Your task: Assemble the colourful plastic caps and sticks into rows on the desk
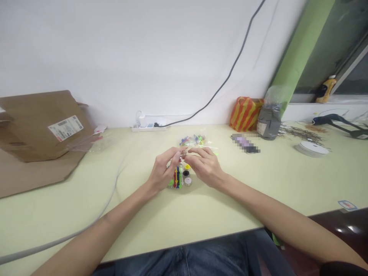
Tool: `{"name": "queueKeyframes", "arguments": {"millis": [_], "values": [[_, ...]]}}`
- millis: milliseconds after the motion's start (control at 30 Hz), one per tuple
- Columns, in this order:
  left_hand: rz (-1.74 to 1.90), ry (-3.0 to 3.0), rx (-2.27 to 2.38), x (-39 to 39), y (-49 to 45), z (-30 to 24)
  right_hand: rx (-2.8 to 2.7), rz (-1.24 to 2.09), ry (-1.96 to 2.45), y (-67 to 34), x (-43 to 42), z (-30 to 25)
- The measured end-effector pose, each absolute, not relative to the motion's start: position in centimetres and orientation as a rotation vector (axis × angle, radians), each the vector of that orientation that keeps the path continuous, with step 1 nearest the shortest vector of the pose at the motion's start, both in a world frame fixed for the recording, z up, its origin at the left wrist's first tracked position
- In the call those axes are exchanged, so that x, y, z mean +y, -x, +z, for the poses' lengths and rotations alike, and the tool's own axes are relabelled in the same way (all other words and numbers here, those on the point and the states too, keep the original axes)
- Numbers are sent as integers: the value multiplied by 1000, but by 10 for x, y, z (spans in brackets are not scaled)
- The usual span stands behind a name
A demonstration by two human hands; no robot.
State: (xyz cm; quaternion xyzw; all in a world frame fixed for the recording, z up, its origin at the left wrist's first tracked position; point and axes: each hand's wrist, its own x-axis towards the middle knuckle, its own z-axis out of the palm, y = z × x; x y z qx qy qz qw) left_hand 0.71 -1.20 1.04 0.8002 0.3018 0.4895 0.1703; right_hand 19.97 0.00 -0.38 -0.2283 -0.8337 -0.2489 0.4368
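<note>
**Item:** small translucent plastic piece [183,152], thin and glossy, its exact shape too small to make out. It is pinched in the air between both hands, its long axis apparently running left to right.

**Left hand** [161,171]: nearly closed, fingers curled toward the piece; forearm rises from lower left.

**Right hand** [206,166]: nearly closed, bent fingertips meeting the piece from the right; forearm rises from lower right.

**Directly below the hands:** bundle of slender red, blue, yellow and green plastic strips [176,178], lying lengthwise away from the person, with a round black-centred disc [186,173] just right of it.

**Just beyond the hands:** clear bag of small multicoloured plastic pieces [193,140].

**Under everything:** smooth pale-green desk [161,218].

**Left of the left hand:** grey cable [116,184].
</note>
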Motion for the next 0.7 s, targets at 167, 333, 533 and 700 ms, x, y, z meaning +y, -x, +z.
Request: {"name": "queueKeyframes", "arguments": {"millis": [167,333,533,700], "values": [[1468,-2253,891,-8,-3,12,-2173,-560,670,-201,-2,0],[1426,-2366,833,-6,0,13,-2137,-603,656,-200,0,-1],[1331,-2574,1039,5,5,6,-1842,-607,596,-207,-1,0],[1377,-2576,1274,13,11,5,-1792,-492,550,-211,-6,5]]}}
